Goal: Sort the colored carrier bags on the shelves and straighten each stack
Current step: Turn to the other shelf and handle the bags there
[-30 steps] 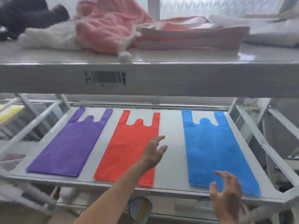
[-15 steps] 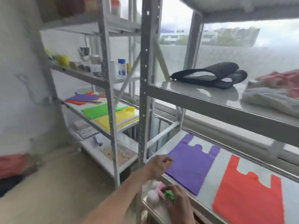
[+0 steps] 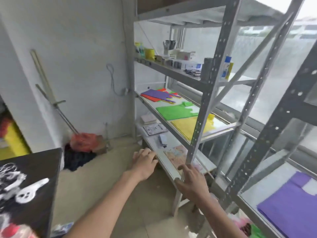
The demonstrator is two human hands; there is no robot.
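Carrier bags (image 3: 176, 112) lie behind a shelf upright (image 3: 208, 93); both hands (image 3: 193, 182) apparently empty, fingers loose.

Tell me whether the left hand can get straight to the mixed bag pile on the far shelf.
Probably yes: the left hand is empty, and the shelf front before the mixed pile looks open, though it lies farther back.

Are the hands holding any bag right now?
No. The left hand and right hand are both empty, out in front of the bottom shelf.

Upright post (image 3: 197, 124) fronts yellow bags (image 3: 186, 126), green bags (image 3: 173, 112) openly reachable
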